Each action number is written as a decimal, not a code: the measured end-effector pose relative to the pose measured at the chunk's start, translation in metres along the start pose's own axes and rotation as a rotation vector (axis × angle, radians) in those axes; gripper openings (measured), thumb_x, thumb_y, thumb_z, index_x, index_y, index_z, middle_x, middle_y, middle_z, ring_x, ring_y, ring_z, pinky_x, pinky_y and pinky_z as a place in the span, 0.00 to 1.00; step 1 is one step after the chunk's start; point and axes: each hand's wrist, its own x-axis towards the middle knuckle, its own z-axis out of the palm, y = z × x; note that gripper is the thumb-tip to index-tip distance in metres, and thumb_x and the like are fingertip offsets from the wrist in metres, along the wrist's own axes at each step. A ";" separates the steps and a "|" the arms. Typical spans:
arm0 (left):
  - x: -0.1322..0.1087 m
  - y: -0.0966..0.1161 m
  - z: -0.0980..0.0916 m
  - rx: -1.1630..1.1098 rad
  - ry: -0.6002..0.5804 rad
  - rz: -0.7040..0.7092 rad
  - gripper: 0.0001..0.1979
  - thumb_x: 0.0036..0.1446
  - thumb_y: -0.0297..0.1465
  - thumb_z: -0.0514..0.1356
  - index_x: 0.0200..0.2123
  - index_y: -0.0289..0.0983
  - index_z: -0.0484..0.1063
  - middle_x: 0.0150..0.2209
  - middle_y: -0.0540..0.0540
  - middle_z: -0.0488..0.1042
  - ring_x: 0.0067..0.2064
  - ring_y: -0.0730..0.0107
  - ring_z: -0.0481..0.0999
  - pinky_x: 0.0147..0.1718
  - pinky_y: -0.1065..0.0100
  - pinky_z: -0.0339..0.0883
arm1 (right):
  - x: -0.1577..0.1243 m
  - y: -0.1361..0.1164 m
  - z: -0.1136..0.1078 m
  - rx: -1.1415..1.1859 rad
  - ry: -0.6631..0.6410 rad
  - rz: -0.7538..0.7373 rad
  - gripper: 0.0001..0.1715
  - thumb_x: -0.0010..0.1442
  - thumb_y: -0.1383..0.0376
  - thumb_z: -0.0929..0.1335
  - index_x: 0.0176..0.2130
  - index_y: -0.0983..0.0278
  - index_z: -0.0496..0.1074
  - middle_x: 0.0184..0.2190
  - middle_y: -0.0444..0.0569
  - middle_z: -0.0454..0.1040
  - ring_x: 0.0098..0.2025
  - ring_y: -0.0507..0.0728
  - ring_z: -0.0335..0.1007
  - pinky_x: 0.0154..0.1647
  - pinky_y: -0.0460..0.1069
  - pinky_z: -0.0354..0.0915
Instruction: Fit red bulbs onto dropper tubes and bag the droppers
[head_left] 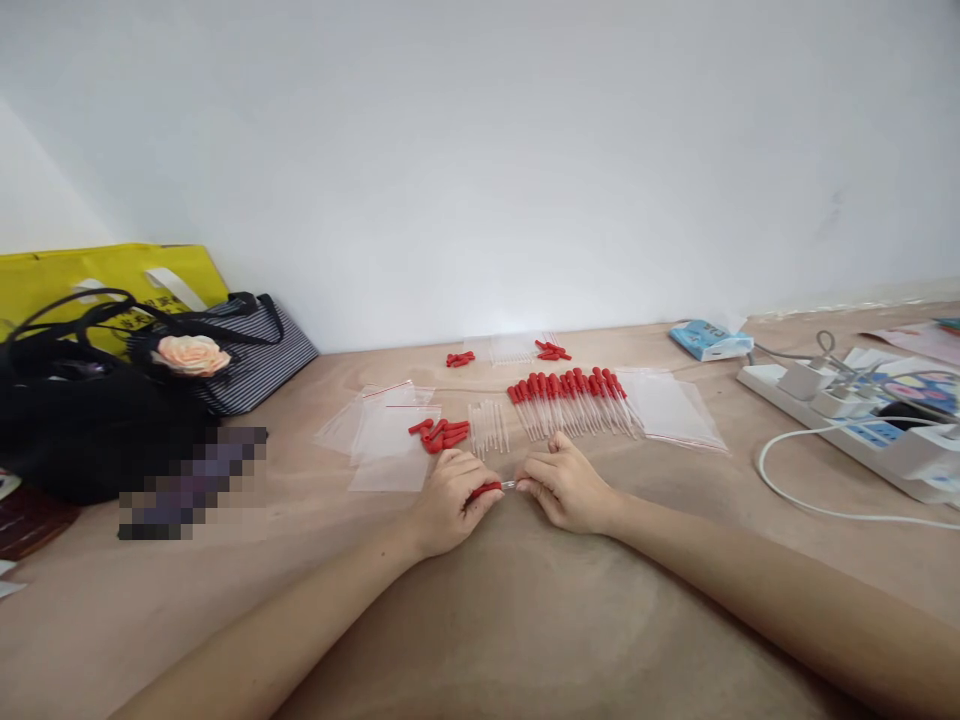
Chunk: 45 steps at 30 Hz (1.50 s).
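Note:
My left hand is closed on a red rubber dropper bulb. Facing it, my right hand pinches a clear glass dropper tube, whose end meets the bulb's mouth; whether it sits inside I cannot tell. Just beyond my left hand lies a pile of loose red bulbs. Several bare glass tubes lie side by side beyond the gap between my hands. Behind my right hand stretches a row of droppers with red bulbs fitted.
Clear zip bags lie left and right of the droppers. More red bulbs are near the wall. At right are a power strip with cables and a blue tissue pack; bags crowd the left.

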 end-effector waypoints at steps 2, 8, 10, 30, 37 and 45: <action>0.000 0.000 0.000 -0.008 0.000 -0.007 0.10 0.57 0.33 0.50 0.29 0.37 0.69 0.26 0.48 0.72 0.31 0.69 0.67 0.37 0.64 0.56 | 0.001 0.000 -0.001 -0.006 -0.006 0.008 0.12 0.60 0.68 0.56 0.30 0.66 0.65 0.25 0.45 0.71 0.23 0.49 0.58 0.33 0.49 0.45; 0.001 0.002 -0.004 -0.004 0.015 -0.036 0.09 0.56 0.33 0.52 0.30 0.38 0.71 0.26 0.49 0.73 0.31 0.69 0.68 0.38 0.63 0.54 | -0.001 0.002 -0.009 -0.129 -0.034 -0.033 0.13 0.60 0.64 0.58 0.31 0.65 0.68 0.27 0.47 0.71 0.29 0.52 0.59 0.35 0.50 0.45; 0.000 0.002 -0.005 -0.013 0.023 -0.039 0.09 0.56 0.33 0.53 0.29 0.38 0.72 0.26 0.49 0.73 0.30 0.70 0.68 0.38 0.63 0.54 | -0.002 0.003 -0.011 -0.189 -0.030 -0.052 0.13 0.60 0.63 0.59 0.30 0.64 0.68 0.27 0.47 0.70 0.31 0.53 0.59 0.34 0.50 0.45; -0.004 -0.014 -0.005 0.033 0.203 -0.214 0.09 0.52 0.31 0.55 0.39 0.39 0.66 0.36 0.46 0.65 0.41 0.64 0.65 0.44 0.58 0.58 | 0.049 0.033 -0.012 -0.188 -0.001 0.844 0.16 0.55 0.60 0.59 0.28 0.64 0.71 0.28 0.49 0.74 0.32 0.56 0.68 0.32 0.49 0.52; -0.005 -0.014 -0.005 0.015 0.217 -0.205 0.04 0.51 0.29 0.56 0.32 0.38 0.69 0.33 0.47 0.65 0.38 0.65 0.65 0.41 0.60 0.60 | 0.075 0.038 0.009 -0.290 -0.089 0.950 0.18 0.55 0.61 0.57 0.29 0.67 0.71 0.30 0.56 0.74 0.36 0.60 0.69 0.41 0.55 0.49; -0.004 -0.014 -0.006 0.015 0.215 -0.228 0.03 0.51 0.29 0.56 0.30 0.38 0.70 0.32 0.47 0.65 0.37 0.65 0.65 0.40 0.59 0.61 | 0.071 0.040 0.012 -0.326 -0.128 0.931 0.19 0.54 0.59 0.58 0.29 0.67 0.72 0.30 0.58 0.74 0.35 0.61 0.69 0.42 0.56 0.48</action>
